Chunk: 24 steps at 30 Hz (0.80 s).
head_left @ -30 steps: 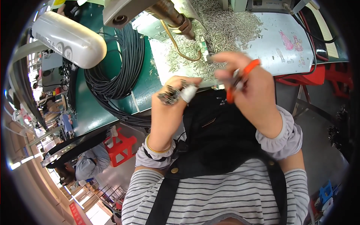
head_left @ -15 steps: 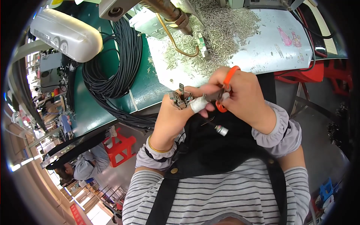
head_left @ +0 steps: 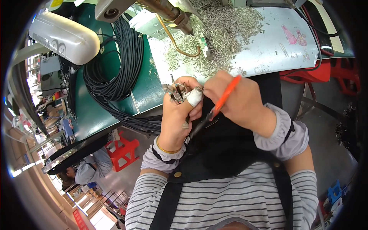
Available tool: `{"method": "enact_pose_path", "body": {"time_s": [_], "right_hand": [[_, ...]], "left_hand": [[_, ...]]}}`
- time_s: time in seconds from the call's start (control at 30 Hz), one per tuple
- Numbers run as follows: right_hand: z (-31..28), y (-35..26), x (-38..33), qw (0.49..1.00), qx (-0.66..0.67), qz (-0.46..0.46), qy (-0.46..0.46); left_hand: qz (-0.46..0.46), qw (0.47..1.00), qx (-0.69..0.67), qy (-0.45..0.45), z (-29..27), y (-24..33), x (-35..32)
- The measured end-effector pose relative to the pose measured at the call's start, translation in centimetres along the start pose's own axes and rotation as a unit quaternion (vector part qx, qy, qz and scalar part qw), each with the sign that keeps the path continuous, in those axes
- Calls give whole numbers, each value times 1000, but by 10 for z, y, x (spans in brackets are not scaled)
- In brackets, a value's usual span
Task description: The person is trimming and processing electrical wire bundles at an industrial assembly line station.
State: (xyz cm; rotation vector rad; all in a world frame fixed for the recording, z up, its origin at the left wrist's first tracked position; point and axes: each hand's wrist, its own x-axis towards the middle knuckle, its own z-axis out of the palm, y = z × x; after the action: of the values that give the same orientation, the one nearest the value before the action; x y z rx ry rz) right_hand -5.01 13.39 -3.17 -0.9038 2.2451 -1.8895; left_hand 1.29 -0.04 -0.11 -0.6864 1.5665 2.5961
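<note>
Metal parts point(head_left: 175, 94) near frame centre
Clutching them in left hand point(head_left: 175, 113), gripping orange-handled tool point(head_left: 228, 91) in right hand point(head_left: 244, 100), just beside.

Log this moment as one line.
left hand: holding small metal parts | right hand: gripping orange-handled hand tool | ahead: scattered metal pins | left side: coiled black cable

1. On the white cylinder point(head_left: 73, 36), we see dark printed lettering point(head_left: 43, 39) and one curved emblem point(head_left: 60, 48).
2. On the red banner point(head_left: 78, 216), we see pale characters point(head_left: 80, 220), which are too small for us to read.
</note>
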Motion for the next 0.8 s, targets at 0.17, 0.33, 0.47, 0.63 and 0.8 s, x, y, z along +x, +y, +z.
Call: {"method": "enact_pose_path", "body": {"time_s": [0.17, 0.33, 0.47, 0.63, 0.8], "right_hand": [[-24, 0, 8, 957, -212, -197, -29], [-24, 0, 4, 947, -241, -210, -20], [-13, -1, -4, 990, -117, -78, -2], [-14, -14, -3, 881, 368, 296, -37], [-12, -18, -5, 873, 376, 310, 9]], "left_hand": [[-91, 994, -45, -39, -5, 6, 2], [-76, 994, 81, 8, 4, 10, -3], [183, 944, 274, 12, 10, -11, 2], [144, 962, 222, 73, 15, -10, -6], [171, 954, 242, 49, 8, -6, -6]]}}
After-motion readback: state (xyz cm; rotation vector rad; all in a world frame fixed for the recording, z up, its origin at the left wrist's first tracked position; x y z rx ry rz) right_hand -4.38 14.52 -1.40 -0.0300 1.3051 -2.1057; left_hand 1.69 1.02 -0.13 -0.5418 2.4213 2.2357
